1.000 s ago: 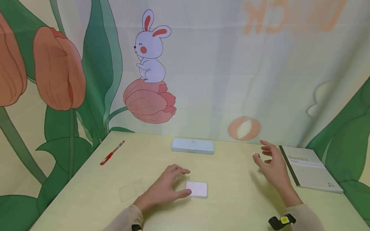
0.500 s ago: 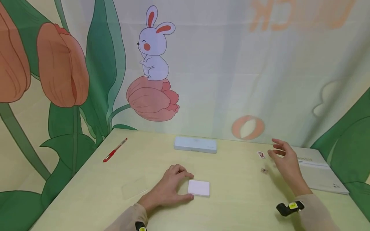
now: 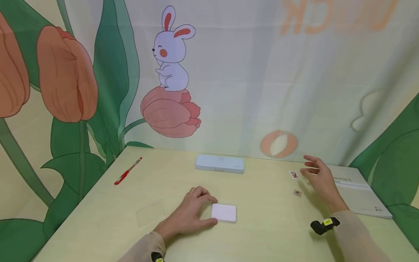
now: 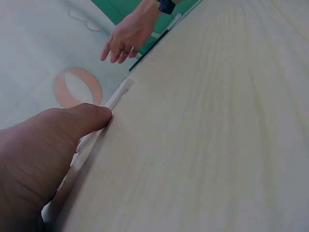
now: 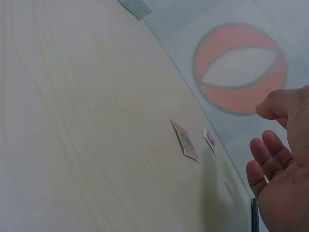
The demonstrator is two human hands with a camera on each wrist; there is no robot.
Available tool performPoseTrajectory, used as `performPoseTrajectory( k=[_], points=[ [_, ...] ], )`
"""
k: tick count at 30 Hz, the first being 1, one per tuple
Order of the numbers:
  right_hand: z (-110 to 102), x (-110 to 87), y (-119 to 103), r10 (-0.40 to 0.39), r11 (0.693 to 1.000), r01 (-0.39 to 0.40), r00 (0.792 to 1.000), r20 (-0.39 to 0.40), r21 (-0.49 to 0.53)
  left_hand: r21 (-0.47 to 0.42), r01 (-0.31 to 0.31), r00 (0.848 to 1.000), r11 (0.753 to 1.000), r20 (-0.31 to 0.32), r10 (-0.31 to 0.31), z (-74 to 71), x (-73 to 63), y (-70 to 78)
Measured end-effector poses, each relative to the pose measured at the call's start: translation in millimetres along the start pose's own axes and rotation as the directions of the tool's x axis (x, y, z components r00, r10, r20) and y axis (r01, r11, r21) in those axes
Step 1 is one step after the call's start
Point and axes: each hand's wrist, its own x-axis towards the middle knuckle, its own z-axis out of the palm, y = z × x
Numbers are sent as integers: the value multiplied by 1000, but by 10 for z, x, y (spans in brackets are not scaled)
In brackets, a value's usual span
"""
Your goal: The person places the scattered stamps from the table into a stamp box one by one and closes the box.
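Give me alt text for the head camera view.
A person's left hand is at the left edge of a small white block on a pale table, and the right hand is raised beside two small picture pieces. A red pen, pale case and notebook lie there too.

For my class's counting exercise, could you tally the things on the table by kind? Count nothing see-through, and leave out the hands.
Pen: 1
Case: 1
Notebook: 1
White slab: 1
Small pictures: 2
Total: 6
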Motion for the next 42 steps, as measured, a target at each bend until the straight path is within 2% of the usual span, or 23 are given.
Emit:
performPoseTrajectory(
  k=[4, 11, 19, 24, 27, 42],
  points=[
    [-8, 29, 85, -7, 1000, 8, 999, 46, -15, -2, 13, 1000, 1000, -1, -13, 4, -4, -6],
    [-25, 86, 234, 5, 992, 12, 991, 137, -127, -8, 20, 1000, 1000, 2, -20, 0, -4, -3],
    [-11, 144, 309, -31, 949, 110, 965, 261, -295, -4, 24, 1000, 1000, 0, -24, -7, -18, 5],
    [4, 150, 246, 24, 945, 83, 947, 319, -318, -3, 24, 1000, 1000, -1, -24, -13, -16, 17],
    [19, 150, 238, 40, 948, 66, 946, 322, -313, 2, 21, 1000, 1000, -4, -21, -9, -11, 19],
    [11, 125, 260, 53, 949, 32, 965, 258, -313, -23, 43, 999, 999, 7, -43, -16, -8, 19]
  ],
)
